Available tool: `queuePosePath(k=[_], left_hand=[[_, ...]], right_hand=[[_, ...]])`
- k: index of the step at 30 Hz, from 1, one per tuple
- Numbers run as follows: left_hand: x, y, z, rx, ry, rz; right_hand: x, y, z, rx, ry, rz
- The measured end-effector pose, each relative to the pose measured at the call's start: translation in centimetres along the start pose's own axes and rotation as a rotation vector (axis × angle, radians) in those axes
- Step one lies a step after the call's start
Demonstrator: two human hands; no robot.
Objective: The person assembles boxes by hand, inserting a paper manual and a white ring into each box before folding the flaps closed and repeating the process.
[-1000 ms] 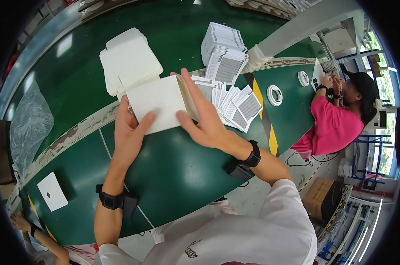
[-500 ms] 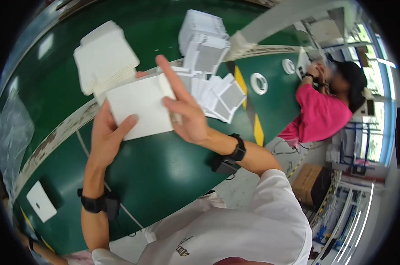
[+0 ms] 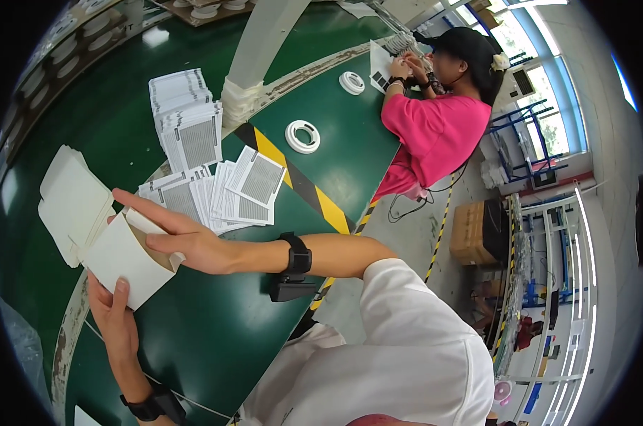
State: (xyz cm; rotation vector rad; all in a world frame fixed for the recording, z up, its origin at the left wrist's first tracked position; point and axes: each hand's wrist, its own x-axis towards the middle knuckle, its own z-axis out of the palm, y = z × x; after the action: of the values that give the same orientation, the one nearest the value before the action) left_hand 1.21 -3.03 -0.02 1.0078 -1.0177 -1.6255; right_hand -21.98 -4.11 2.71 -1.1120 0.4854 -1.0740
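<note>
A small white cardboard box (image 3: 128,261) is tilted over the near edge of the flat white box blanks, its right end open to the inside. My left hand (image 3: 116,319) is closed on its lower left side, thumb lying on the broad face. At the open end is my right hand (image 3: 194,241), thumb by the opening and forefinger stretched along the far side, gripping the box there. Behind and to the left lies a pile of flat white box blanks (image 3: 72,202). Just past my right hand, printed white leaflets (image 3: 254,181) lie fanned out.
A tall stack of leaflets (image 3: 190,131) stands farther back, beside a pale post (image 3: 265,50). White rings (image 3: 302,137) lie right of the yellow-black tape (image 3: 328,213). A co-worker in a pink shirt (image 3: 435,131) sits at the far right of the green table (image 3: 229,305).
The view has swung right, so the table things appear farther left. The box has turned, and its open end now shows beside my right thumb. Both hands stay on it.
</note>
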Motion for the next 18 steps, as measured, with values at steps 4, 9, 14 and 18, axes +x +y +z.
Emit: queuePosePath(k=[4, 9, 14, 18], left_hand=[[0.3, 0.0, -0.9, -0.035, -0.042, 0.005], [0.5, 1.6, 1.2, -0.032, -0.066, 0.004], [0.0, 1.9, 1.7, -0.038, -0.076, -0.009], [0.1, 1.6, 1.7, 0.062, -0.102, 0.010]], right_hand=[[0.5, 0.4, 0.1, 0.027, 0.051, 0.023], [-0.1, 0.0, 0.2, -0.026, 0.080, 0.025], [-0.1, 0.4, 0.2, -0.097, 0.083, 0.066], [0.0, 0.5, 0.6, -0.159, 0.090, 0.042]])
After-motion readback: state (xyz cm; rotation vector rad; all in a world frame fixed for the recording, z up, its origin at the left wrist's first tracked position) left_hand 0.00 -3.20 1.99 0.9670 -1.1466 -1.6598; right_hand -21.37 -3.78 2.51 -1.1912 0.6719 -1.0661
